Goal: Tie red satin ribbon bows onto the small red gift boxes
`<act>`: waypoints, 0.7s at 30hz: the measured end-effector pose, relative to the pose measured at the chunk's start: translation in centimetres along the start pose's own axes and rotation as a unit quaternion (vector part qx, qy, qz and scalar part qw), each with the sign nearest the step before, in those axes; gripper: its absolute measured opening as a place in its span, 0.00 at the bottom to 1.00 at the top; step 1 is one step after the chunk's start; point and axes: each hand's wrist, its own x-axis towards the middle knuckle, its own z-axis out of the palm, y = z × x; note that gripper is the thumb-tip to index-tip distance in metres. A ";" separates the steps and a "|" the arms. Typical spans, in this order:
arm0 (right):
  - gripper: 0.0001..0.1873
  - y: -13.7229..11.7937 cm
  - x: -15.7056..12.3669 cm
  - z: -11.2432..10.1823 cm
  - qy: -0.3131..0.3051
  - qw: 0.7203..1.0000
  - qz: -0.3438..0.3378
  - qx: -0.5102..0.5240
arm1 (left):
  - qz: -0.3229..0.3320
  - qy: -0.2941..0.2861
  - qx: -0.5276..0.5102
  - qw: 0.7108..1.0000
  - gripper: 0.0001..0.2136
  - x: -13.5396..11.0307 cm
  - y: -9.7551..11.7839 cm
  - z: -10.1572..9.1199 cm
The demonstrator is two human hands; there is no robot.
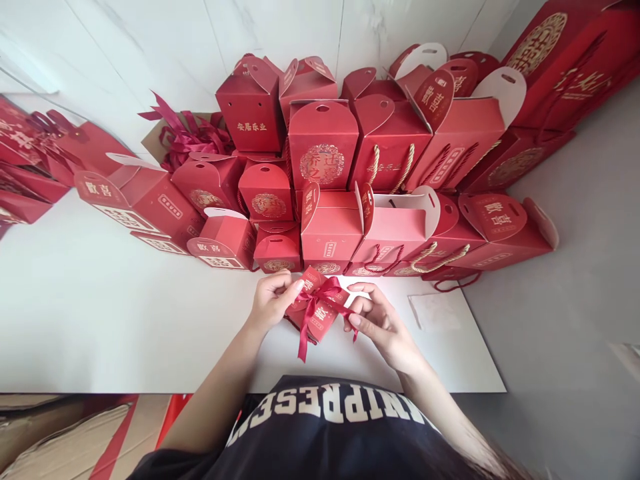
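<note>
A small red gift box (325, 325) with gold lettering lies tilted at an angle before me, near the middle of the white table. Tied across its top is a dark red satin ribbon (311, 311) in a bow, one tail hanging toward me over the near side. My left hand (270, 300) is closed at the bow's left side, its thumb and curled fingers pinching the ribbon by the box's edge. On the other side my right hand (376, 321) pinches the ribbon's right tail between thumb and fingers. A dark cord shows at the box's lower left edge.
Stacked red gift boxes (333, 223) fill the back of the white table (150, 320). An open carton of loose ribbon (200, 137) stands back left. Red bags (30, 153) lie far left. A clear packet (435, 312) lies right, near the grey wall (565, 320).
</note>
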 end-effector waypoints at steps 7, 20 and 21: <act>0.13 -1.2 -0.6 -1.7 -0.059 0.991 -0.012 -0.123 | -0.026 0.005 -0.015 1.000 0.24 0.0 -0.7 0.0; 0.17 -4.6 1.6 -4.5 -0.085 0.925 0.054 -0.367 | -0.057 -0.078 -0.058 0.994 0.24 0.6 -0.2 -0.6; 0.18 -4.8 2.0 -4.1 -0.068 0.922 0.040 -0.380 | -0.055 -0.088 -0.059 0.993 0.23 0.6 0.0 -0.6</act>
